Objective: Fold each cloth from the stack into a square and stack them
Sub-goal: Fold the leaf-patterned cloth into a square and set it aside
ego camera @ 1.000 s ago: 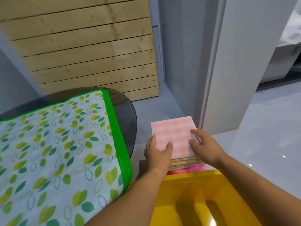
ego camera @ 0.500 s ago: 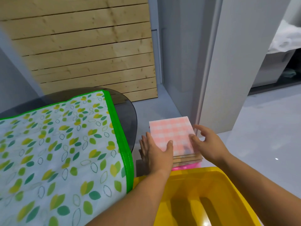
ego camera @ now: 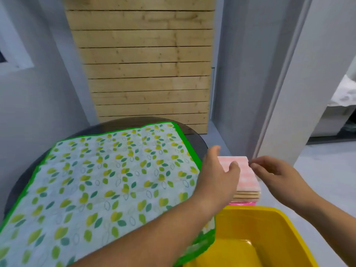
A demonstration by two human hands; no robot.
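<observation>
A stack of folded square cloths (ego camera: 245, 181) sits low at the right of the table, with a pink checked cloth on top and tan and pink layers under it. My left hand (ego camera: 217, 176) hovers over the stack's left side, fingers apart and lifted off it. My right hand (ego camera: 273, 176) floats at the stack's right edge with its fingers curled loosely and nothing in them. Part of the top cloth is hidden behind my left hand.
A leaf-patterned mat with a green border (ego camera: 107, 182) covers a round dark table (ego camera: 198, 139) at left. A yellow plastic tub (ego camera: 265, 237) stands in front of the stack. A wooden slat panel (ego camera: 146, 64) and a grey pillar (ego camera: 300, 78) rise behind.
Both hands have lifted off the stack of folded cloths and moved slightly apart. The view has tilted up and shifted, showing more wall.
</observation>
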